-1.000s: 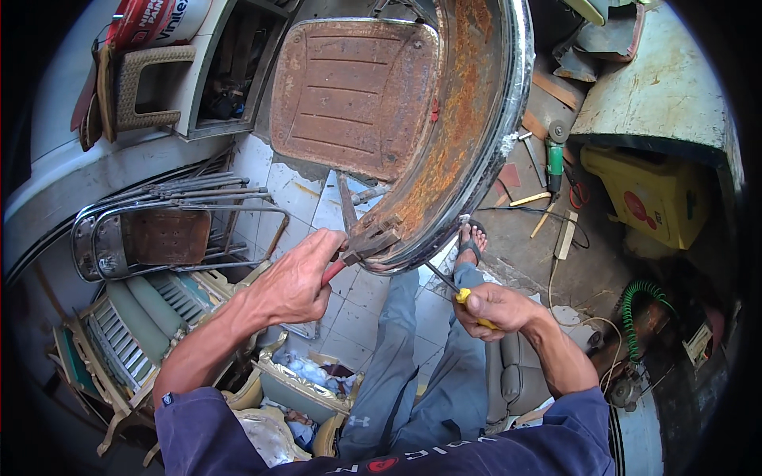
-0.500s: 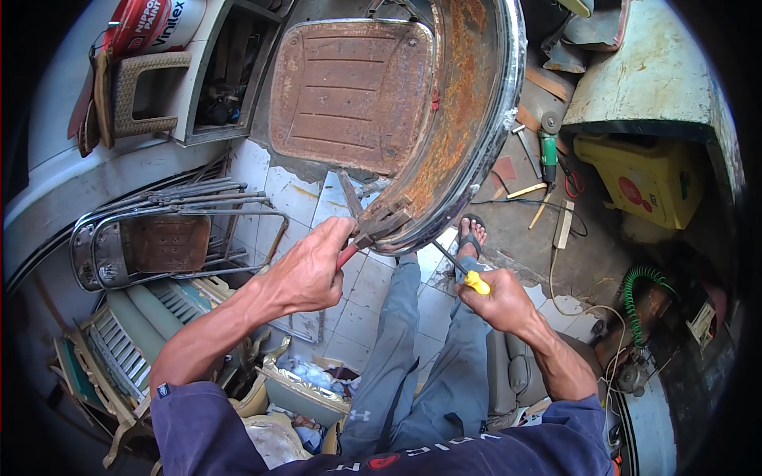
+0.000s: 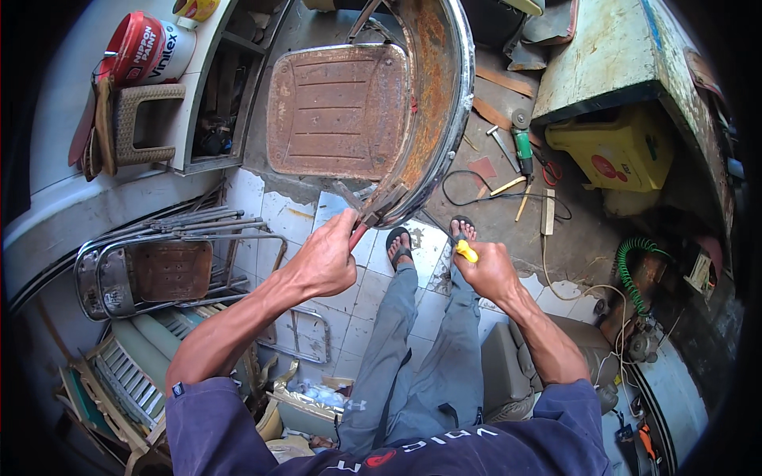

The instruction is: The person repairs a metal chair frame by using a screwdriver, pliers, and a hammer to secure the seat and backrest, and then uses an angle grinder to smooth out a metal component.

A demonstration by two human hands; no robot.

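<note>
While the left hand point(image 3: 327, 259) clasps pliers point(image 3: 359, 235) and the right hand point(image 3: 490, 271) a screwdriver point(image 3: 467, 251), white tiles point(image 3: 365, 298) meet concrete point(image 3: 512, 236).

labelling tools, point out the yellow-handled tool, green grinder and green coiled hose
Yellow-handled tool point(image 3: 466, 251): head view, on the handle.
Green grinder point(image 3: 523, 148): head view, on the green body.
Green coiled hose point(image 3: 622, 268): head view, on its coils.

Printed lettering shows on a red-and-white bucket point(image 3: 151, 49); white letters, red emblem on a dark shirt point(image 3: 508, 446); red round mark on a yellow container point(image 3: 639, 147); pale logo on grey trousers point(image 3: 446, 357).
</note>
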